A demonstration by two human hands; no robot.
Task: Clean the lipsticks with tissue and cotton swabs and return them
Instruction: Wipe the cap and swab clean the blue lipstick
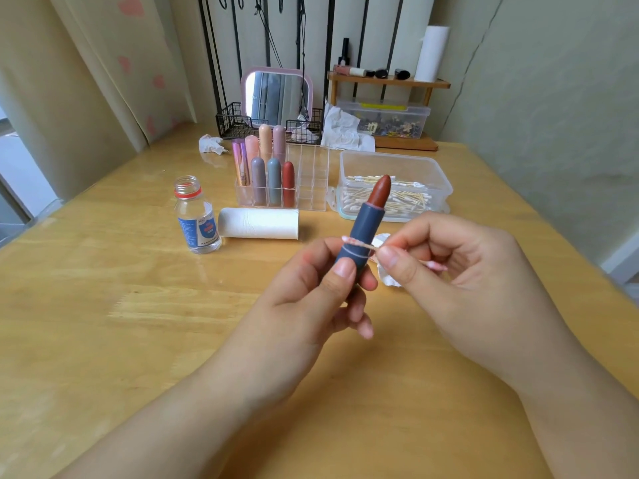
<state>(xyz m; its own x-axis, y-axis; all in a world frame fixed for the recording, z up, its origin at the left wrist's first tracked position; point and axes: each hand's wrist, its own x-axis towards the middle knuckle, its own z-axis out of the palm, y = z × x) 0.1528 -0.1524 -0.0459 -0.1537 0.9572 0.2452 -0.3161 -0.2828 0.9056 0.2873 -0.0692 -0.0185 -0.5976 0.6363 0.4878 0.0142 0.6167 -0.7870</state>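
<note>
My left hand [311, 292] grips an uncapped lipstick [366, 229] with a dark blue tube and a reddish-brown bullet, held upright over the table. My right hand [460, 267] pinches a cotton swab [359, 244] whose pink-stained tip lies across the tube's lower part. A crumpled tissue [383, 271] lies on the table behind the hands, partly hidden. Several capped lipsticks stand in a clear organizer [311, 188] at the back. A clear box of cotton swabs [394, 167] stands open to its right.
A tissue roll [259, 223] lies in front of the organizer, with an open small bottle [197, 219] to its left. Crumpled tissues [211, 144], a pink mirror [276, 96], a wire basket [231, 122] and a wooden shelf [390, 84] line the table's far edge.
</note>
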